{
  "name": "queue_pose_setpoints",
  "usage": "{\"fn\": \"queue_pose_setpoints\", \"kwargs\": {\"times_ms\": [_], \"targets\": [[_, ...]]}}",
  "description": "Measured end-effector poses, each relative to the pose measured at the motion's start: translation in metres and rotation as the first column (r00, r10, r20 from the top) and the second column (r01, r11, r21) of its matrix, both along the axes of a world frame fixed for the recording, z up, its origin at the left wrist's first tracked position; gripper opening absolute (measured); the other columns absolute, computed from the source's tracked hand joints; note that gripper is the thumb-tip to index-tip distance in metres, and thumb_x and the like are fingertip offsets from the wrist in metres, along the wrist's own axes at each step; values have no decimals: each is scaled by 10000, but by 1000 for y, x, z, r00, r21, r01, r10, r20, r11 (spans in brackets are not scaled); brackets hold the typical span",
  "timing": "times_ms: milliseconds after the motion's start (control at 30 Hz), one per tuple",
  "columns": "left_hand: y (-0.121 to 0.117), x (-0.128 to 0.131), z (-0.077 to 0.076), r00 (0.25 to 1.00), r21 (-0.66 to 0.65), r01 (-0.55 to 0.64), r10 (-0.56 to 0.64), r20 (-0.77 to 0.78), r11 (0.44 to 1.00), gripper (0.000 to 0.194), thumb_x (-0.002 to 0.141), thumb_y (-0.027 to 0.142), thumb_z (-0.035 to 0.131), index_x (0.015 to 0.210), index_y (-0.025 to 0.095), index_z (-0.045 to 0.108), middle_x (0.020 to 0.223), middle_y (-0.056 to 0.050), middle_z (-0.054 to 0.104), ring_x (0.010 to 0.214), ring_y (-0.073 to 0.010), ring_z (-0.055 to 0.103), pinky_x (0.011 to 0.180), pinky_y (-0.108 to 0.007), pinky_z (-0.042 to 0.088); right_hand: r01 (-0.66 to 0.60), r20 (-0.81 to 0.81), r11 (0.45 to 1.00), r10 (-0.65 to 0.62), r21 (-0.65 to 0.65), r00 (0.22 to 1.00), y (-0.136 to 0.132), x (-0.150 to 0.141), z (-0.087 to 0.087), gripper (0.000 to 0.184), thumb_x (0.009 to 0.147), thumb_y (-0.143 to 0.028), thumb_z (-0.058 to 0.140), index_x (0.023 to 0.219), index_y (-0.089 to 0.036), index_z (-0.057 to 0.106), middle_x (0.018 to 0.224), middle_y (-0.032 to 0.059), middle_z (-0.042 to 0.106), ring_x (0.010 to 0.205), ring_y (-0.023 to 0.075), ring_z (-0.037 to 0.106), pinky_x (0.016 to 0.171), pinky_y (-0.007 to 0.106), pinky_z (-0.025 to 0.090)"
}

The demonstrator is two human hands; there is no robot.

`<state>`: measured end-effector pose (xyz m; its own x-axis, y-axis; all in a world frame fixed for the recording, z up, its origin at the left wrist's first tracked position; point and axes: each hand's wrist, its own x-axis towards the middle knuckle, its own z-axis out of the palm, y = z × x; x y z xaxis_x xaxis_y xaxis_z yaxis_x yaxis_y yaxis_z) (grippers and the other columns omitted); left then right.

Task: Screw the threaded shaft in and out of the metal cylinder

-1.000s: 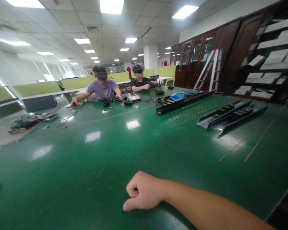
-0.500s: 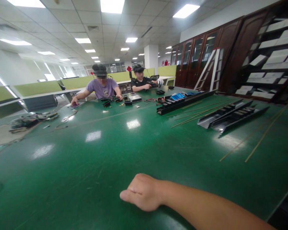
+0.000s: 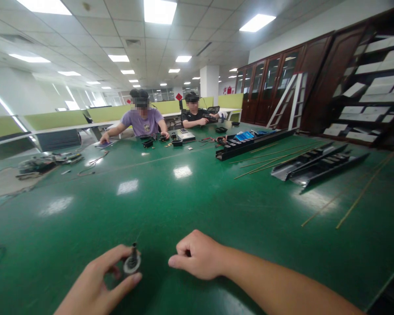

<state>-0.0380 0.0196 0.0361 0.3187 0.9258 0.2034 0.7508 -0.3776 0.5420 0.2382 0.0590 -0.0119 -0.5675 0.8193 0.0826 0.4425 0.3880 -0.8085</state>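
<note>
My left hand [image 3: 108, 278] is at the lower middle of the head view, its thumb and fingers closed round the sides of a small round grey piece with a dark stem [image 3: 131, 264] sticking up from its centre. A short way to the right, my right hand [image 3: 197, 255] is held over the green table with its fingers curled and the thumb pointing left. A small dark gap shows between thumb and forefinger; what it holds, if anything, is hidden. The two hands are apart.
Black metal channels [image 3: 328, 168] and thin yellowish rods [image 3: 364, 192] lie to the right on the green table [image 3: 216, 197]. Two people sit across it, among small black boxes [image 3: 177, 143]. Bundled cables [image 3: 41, 164] lie at the left. A stepladder [image 3: 297, 103] stands behind.
My left hand has come into view from below, with the round grey piece in its grip. My right hand has shifted slightly up and right, its fingers still curled.
</note>
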Motion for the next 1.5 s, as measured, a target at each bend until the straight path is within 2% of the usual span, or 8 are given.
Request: {"fn": "queue_pose_setpoints", "kwargs": {"times_ms": [100, 167, 267, 433, 633, 867, 1267, 1500], "targets": [[19, 44, 7, 992, -133, 116, -121, -29, 984, 225, 903, 394, 619, 1012, 201, 656, 946, -33, 696, 850, -195, 648, 760, -264, 524, 29, -96, 999, -33, -46, 995, -1, -1, 3, 163, 843, -330, 645, 905, -180, 627, 671, -51, 578, 585, 88, 514, 537, 197, 356], [25, 61, 5, 990, -165, 136, -140, -7, 977, 199, 919, 355, 591, 1033, 201, 646, 942, -30, 691, 827, -183, 639, 752, -258, 507, 29, -151, 995, -43, -96, 988, -1, -2, 4, 409, 771, -261, 701, 1147, -206, 550, 756, -48, 618, 585, 91, 539, 545, 194, 392], [26, 63, -9, 993, -146, 117, -117, 12, 982, 182, 906, 344, 608, 1029, 216, 652, 934, -18, 689, 799, -174, 631, 727, -250, 493, 42, -186, 992, -63, -117, 981, -1, -4, 3, 621, 695, -224, 742, 1250, -228, 463, 891, -21, 645, 578, 90, 552, 546, 199, 414], [23, 49, -34, 993, -106, 110, -106, 47, 988, 218, 902, 395, 642, 1067, 257, 673, 953, -14, 692, 872, -179, 654, 789, -238, 506, 61, -171, 995, -74, -82, 982, 0, -7, 0, 591, 679, -215, 727, 1218, -246, 486, 949, -11, 658, 570, 94, 547, 558, 212, 411], [28, 43, -46, 979, -49, 185, -179, 101, 982, 321, 918, 347, 634, 1237, 311, 618, 1042, -20, 684, 937, -171, 666, 820, -207, 525, 94, -128, 991, -106, -99, 986, -1, -9, -2, 499, 691, -190, 684, 1162, -266, 537, 889, -21, 662, 578, 108, 546, 611, 231, 426], [25, 42, -49, 976, -46, 186, -180, 124, 981, 262, 889, 326, 672, 1148, 301, 636, 1023, -15, 707, 926, -164, 682, 824, -195, 536, 82, -131, 987, -101, -140, 986, 2, -12, -10, 471, 668, -144, 656, 1114, -269, 567, 903, -32, 654, 570, 94, 546, 565, 209, 399], [22, 47, -46, 981, -119, 160, -145, 126, 980, 259, 923, 328, 624, 1181, 308, 620, 1092, -17, 700, 995, -173, 664, 874, -235, 520, 104, -122, 988, -118, -117, 985, -1, -10, -3, 350, 697, -142, 655, 1029, -249, 624, 919, -18, 651, 586, 97, 521, 593, 222, 403], [18, 50, -51, 989, -40, -26, 31, 143, 999, 289, 814, 275, 724, 1095, 265, 654, 1041, -21, 722, 937, -193, 688, 838, -267, 541, 103, -131, 991, -114, -91, 985, 0, -11, -6, 216, 766, -181, 665, 967, -251, 701, 715, -48, 593, 575, 102, 504, 553, 214, 371]]}}
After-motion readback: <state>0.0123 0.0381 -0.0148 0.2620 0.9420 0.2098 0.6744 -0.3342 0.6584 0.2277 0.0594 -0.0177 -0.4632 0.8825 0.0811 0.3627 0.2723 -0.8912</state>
